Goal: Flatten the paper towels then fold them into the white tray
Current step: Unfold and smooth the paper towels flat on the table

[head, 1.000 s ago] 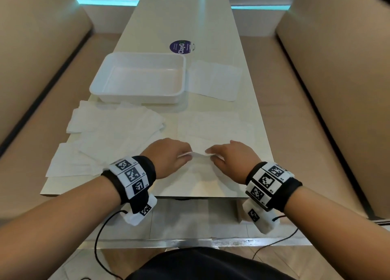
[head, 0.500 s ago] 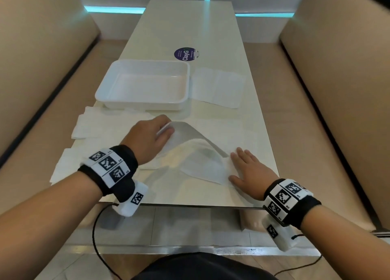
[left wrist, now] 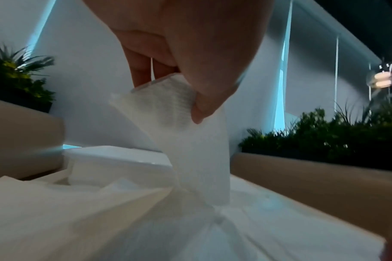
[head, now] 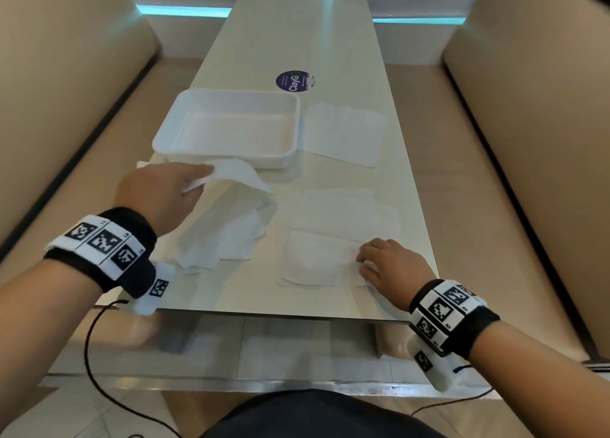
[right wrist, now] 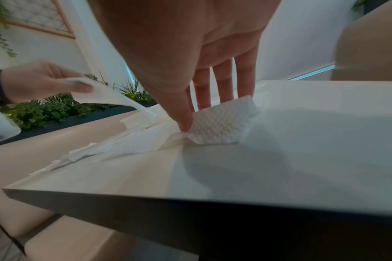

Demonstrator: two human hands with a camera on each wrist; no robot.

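Observation:
My left hand (head: 201,182) pinches one end of a white paper towel (head: 237,177) between thumb and fingers and holds it up just in front of the white tray (head: 231,153). The towel's other end hangs to a loose pile of towels (head: 224,239). The left wrist view shows the pinch (left wrist: 186,98) on the towel (left wrist: 197,150), with the tray (left wrist: 114,159) behind. My right hand (head: 361,261) pinches the right edge of a second towel (head: 317,259) lying on the table. The right wrist view shows that hand (right wrist: 190,121) with the towel's corner (right wrist: 219,123) curled up against its fingers.
Another flat paper towel (head: 343,134) lies to the right of the tray. A purple round sticker (head: 293,81) sits behind the tray. The table (head: 330,41) is narrow, with beige bench seats on both sides. Its near edge (head: 264,315) is close to my wrists.
My left hand has carried its towel up and away toward the tray, separating it from the one under my right hand. My right hand went from lying flat to curling onto that towel's edge.

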